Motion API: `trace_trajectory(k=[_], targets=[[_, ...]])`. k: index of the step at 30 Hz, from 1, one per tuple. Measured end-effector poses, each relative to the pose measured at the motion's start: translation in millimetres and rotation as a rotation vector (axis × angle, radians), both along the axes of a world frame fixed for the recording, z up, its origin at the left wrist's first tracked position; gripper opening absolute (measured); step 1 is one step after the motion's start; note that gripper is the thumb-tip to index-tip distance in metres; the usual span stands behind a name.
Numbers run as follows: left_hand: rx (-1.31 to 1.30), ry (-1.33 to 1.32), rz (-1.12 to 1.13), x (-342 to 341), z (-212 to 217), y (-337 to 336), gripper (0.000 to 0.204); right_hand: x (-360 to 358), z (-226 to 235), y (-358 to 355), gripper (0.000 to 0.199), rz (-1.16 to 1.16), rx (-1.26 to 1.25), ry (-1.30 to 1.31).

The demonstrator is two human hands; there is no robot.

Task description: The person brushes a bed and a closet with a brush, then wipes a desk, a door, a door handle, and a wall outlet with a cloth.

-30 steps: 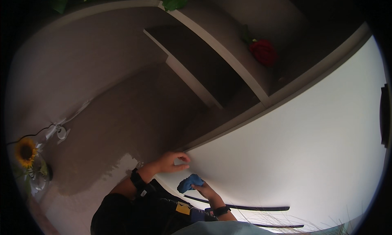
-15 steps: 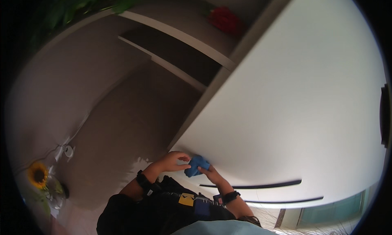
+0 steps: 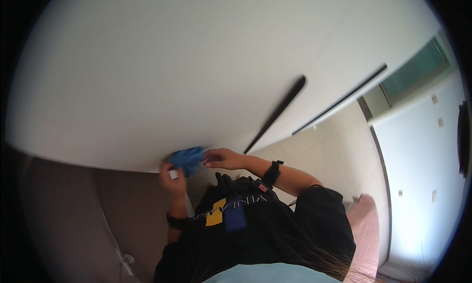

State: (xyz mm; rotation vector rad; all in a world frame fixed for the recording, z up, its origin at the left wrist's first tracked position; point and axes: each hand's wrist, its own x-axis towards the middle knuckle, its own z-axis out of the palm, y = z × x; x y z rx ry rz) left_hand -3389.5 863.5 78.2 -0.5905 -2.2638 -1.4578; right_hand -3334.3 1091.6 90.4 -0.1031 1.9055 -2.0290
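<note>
A crumpled blue cloth (image 3: 187, 157) is bunched up close to the lower edge of a large white cabinet front (image 3: 162, 76). My left hand (image 3: 173, 182) is closed on the cloth's left end, and a small white piece (image 3: 173, 174) shows between its fingers; what that piece is, I cannot make out. Just right of the cloth, my right hand (image 3: 225, 158) has bent fingers, with a gap showing between them and the thumb. Those fingertips are blurred, and whether they touch the cloth is unclear.
Two long black handles (image 3: 278, 113) (image 3: 341, 99) run along the white front on the right. Pale floor tiles (image 3: 339, 145) lie beyond my right arm. A white panel (image 3: 418, 170) stands far right. At lower left a brown surface (image 3: 132, 209) carries a cable (image 3: 110, 229).
My view has swung right, so the open shelves and flowers are out of sight. The cloth, held in my right hand before, is now in my left, and the right hand sits beside it.
</note>
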Motion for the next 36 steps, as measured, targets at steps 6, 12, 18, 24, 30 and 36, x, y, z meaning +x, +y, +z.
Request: trace_trajectory(k=[6, 12, 18, 24, 30, 36], targets=[[0.101, 0.513, 0.211, -70, 34, -26, 0.028, 1, -45, 34, 0.032, -0.076, 0.085, -0.004], [-0.164, 0.821, 0.328, -140, -29, 35, 0.029, 6, -132, 69, 0.036, -0.255, 0.089, -0.087], [-0.097, 0.89, 0.205, -169, -85, 68, 0.027, 34, -164, 69, 0.04, -0.501, 0.098, -0.156], [-0.201, 0.906, -0.036, -150, -141, 107, 0.013, 59, -165, 79, 0.039, -0.546, 0.113, -0.224], [-0.27, 0.749, -0.331, -133, -224, 114, 0.019, 77, -232, 95, 0.04, -0.607, 0.078, -0.239], [-0.12, 0.288, -0.634, -60, -379, 114, 0.025, 118, -376, 104, 0.043, -0.628, 0.203, -0.201]])
